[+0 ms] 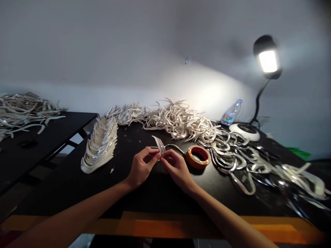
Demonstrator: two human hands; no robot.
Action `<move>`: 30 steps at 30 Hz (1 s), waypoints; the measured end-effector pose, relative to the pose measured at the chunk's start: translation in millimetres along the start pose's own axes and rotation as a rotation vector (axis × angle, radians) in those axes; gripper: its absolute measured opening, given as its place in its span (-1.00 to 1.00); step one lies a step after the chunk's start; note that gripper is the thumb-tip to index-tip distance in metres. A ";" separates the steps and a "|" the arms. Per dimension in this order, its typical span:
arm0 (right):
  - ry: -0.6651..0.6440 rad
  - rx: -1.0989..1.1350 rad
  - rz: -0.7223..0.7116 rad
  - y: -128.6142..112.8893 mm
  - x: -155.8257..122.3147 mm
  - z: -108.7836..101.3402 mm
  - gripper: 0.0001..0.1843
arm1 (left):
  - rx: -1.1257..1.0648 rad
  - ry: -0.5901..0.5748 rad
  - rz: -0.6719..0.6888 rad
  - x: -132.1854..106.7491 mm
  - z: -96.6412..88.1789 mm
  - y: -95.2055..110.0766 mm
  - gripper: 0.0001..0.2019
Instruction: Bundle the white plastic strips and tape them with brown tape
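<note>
Both hands meet over the middle of a black table (64, 186). My left hand (141, 168) and my right hand (176, 168) each pinch the same curved silver-white strip (160, 146), which rises between the fingertips and bends away to the right. An orange roll of tape (198, 156) lies flat just right of my right hand.
A neat stack of pale curved strips (99, 146) lies left of the hands. A loose heap of strips (176, 119) runs along the back, with shiny silver ones (240, 160) at the right. A water bottle (232, 113) and lit desk lamp (267, 60) stand back right. Another table (23, 113) at left holds more strips.
</note>
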State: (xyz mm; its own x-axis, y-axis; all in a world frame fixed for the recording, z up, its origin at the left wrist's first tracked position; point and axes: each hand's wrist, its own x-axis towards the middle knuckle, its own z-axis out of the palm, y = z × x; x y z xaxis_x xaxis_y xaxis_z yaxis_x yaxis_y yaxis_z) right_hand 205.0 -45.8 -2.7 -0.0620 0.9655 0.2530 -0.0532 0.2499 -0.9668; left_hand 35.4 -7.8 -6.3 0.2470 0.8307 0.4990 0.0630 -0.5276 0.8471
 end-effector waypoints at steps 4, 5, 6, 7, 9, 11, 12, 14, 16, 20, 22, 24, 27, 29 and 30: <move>-0.066 0.050 0.051 -3.3 1.3 -1.3 -0.65 | 0.130 -0.015 0.061 2.5 -4.8 1.0 -0.86; -0.078 0.062 0.065 -3.9 2.2 -2.0 -0.63 | 0.144 -0.026 0.078 3.0 -5.4 2.2 -0.86; -0.084 0.071 0.076 -4.3 3.1 -2.6 -0.62 | 0.151 -0.039 0.091 3.2 -5.6 3.5 -0.86; -0.088 0.076 0.083 -4.3 3.9 -3.0 -0.60 | 0.153 -0.051 0.100 3.2 -5.4 4.8 -0.85; -0.089 0.073 0.091 -3.9 5.3 -3.8 -0.58 | 0.157 -0.066 0.123 3.3 -4.9 6.8 -0.84; -0.051 0.078 0.095 -3.5 6.8 -5.8 -0.58 | 0.194 -0.061 0.155 4.0 -5.3 6.4 -0.83; -0.006 0.087 0.089 -3.5 7.7 -7.6 -0.59 | 0.231 -0.053 0.172 4.8 -6.1 4.9 -0.82; 0.130 0.090 0.043 -3.7 10.1 -13.2 -0.61 | 0.345 -0.050 0.182 6.8 -8.3 -1.3 -0.82; 0.271 0.068 -0.026 -3.3 12.8 -20.7 -0.63 | 0.494 -0.099 0.150 8.5 -10.3 -10.7 -0.83; 0.392 -0.004 -0.083 1.7 16.6 -33.1 -0.64 | 0.725 -0.286 0.103 9.5 -10.9 -28.3 -0.84; 0.402 -0.028 -0.067 5.3 17.4 -35.8 -0.62 | 0.751 -0.271 0.108 10.1 -10.5 -30.6 -0.87; 0.394 -0.010 -0.036 7.8 17.7 -35.9 -0.60 | 0.687 -0.176 0.104 11.7 -11.2 -27.7 -0.87; 0.309 0.076 0.035 7.9 17.5 -32.3 -0.59 | 0.462 -0.074 0.135 14.3 -13.8 -18.3 -0.91; 0.220 0.109 0.074 5.8 16.6 -28.1 -0.58 | 0.333 -0.069 0.171 14.5 -15.1 -12.2 -0.91; 0.178 0.110 0.084 4.5 15.9 -25.7 -0.58 | 0.290 -0.076 0.178 13.8 -15.3 -9.8 -0.91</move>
State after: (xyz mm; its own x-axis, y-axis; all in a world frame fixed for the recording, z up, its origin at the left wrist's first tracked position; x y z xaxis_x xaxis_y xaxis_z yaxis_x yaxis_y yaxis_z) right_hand 229.4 -27.5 -3.9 0.1053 0.9828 0.1517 -0.1644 0.1676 -0.9720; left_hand 23.4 11.6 -4.9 0.3491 0.7110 0.6104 0.2816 -0.7009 0.6554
